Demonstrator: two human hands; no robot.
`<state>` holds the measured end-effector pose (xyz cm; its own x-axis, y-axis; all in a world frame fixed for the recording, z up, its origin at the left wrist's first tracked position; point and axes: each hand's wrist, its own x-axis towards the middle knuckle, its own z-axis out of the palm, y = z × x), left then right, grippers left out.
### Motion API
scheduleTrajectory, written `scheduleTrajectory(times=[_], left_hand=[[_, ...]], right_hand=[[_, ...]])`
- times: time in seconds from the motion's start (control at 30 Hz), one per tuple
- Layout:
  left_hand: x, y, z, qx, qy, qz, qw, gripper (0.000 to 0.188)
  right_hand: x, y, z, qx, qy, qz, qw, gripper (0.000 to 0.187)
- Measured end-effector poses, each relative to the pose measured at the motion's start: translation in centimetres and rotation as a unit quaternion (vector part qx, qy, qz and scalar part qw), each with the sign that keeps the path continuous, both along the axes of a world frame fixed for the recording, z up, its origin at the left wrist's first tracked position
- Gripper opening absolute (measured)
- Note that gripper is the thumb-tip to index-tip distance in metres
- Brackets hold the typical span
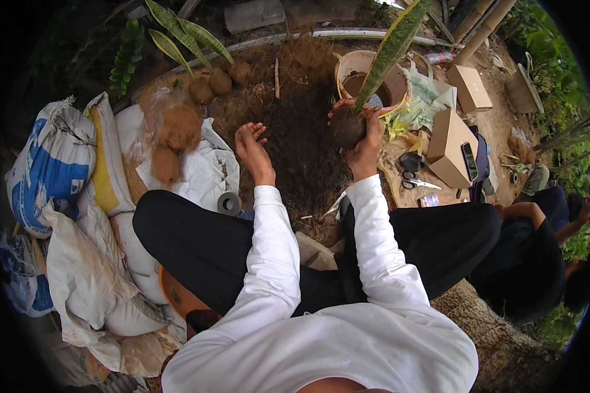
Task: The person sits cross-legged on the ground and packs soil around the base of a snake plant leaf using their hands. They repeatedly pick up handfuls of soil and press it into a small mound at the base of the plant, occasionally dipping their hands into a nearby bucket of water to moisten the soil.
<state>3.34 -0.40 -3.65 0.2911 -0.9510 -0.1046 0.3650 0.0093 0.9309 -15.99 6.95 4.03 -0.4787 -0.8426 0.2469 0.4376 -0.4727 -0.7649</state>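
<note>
My right hand (367,147) grips a round brown root ball (349,128), its fingers wrapped round the far side. One long variegated snake plant leaf (388,56) rises from the ball and leans to the right. To the left, my left hand (253,149) is held up with nothing in it, palm turned toward the ball and fingers loosely curved and apart. Dark soil and loose fibre (298,124) cover the ground between and beyond my hands. Just behind the held ball stands a round bucket (400,82), partly hidden by the plant.
Three brown balls (220,81) with leaves sit at the far left. Bagged coconut fibre (180,128), a tape roll (229,204) and stacked sacks (56,157) lie left. Scissors (421,183), cardboard boxes (449,147) and a phone (469,161) are right; another person (518,262) sits close by.
</note>
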Motion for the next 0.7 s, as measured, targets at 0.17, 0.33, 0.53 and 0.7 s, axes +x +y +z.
scheduleTrajectory(times=[0.17, 0.33, 0.53, 0.7], left_hand=[[-0.8, 0.6, -7.3, 0.068, -0.104, -0.029, 0.992, 0.011], [-1.6, 2.0, -13.1, 0.049, -0.340, -0.038, 0.938, 0.014], [-5.7, 1.3, -11.3, 0.007, -0.523, -0.163, 0.836, 0.023], [-6.3, -3.3, -13.6, -0.029, -0.704, -0.275, 0.654, 0.061]], right_hand=[[-1.4, -0.6, -1.3, 0.016, 0.022, -0.029, 0.999, 0.057], [-2.0, -1.5, -2.2, 0.011, -0.006, -0.038, 0.999, 0.052], [-2.9, -2.4, -2.5, 0.038, 0.000, -0.087, 0.996, 0.051], [-3.5, -3.4, -4.0, 0.045, 0.000, -0.071, 0.996, 0.053]])
